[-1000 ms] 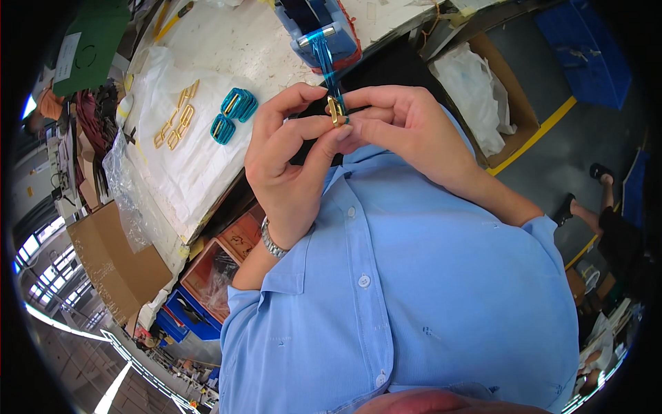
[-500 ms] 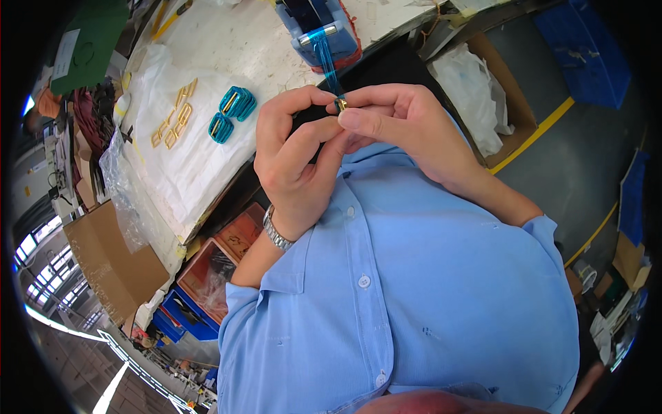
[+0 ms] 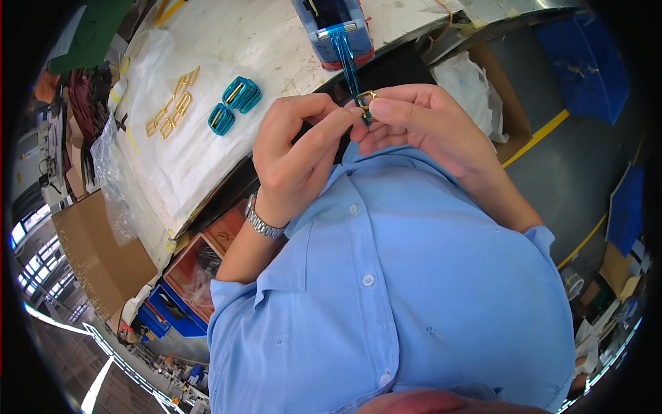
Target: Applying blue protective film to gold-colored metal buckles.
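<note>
Before white table (image 3: 279,72), at low end of blue tape (image 3: 347,61): gold buckle (image 3: 363,103), now turned to show open frame, mostly hidden half second ago. Pinched by right hand's (image 3: 441,127) thumb and fingers. Close to other side: left hand's (image 3: 293,148) bunched fingertips; cannot tell if pinching.

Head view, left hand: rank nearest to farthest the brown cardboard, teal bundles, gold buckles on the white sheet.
1. Teal bundles: just left of the left hand.
2. Gold buckles: farther left, on the white sheet.
3. Brown cardboard: lower left, beside the table.
</note>
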### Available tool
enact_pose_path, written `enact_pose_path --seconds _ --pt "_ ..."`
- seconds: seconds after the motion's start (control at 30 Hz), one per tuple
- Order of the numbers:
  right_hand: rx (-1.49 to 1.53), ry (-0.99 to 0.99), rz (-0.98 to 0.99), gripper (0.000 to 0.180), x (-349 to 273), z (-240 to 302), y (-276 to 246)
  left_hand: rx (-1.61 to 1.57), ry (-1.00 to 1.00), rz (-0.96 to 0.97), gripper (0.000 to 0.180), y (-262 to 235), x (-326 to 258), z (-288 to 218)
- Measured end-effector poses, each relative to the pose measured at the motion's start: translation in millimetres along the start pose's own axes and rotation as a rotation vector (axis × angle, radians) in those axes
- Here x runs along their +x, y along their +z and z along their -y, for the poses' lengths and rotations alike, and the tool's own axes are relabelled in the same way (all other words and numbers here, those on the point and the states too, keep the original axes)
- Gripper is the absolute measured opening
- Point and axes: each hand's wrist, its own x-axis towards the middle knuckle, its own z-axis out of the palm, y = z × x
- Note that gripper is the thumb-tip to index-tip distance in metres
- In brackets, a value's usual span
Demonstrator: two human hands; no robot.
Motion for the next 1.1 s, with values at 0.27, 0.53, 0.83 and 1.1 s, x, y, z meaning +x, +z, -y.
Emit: enact_pose_path --seconds 0.27,0.53,0.83,1.1 --pt "0.058 0.09 0.018 0.044 1 9 3 0.077 0.278 -0.044 0.037 5 6 26" --pt "0.172 0.145 0.012 0.045 0 10 -3 0.079 0.492 0.031 0.036 4 22 36" --pt "0.104 0.148 0.005 0.044 4 14 -3 0.051 0.489 0.045 0.035 8 22 43" --pt "0.046 0.13 0.062 0.045 5 23 -1 0.081 0.521 -0.015 0.031 8 23 43"
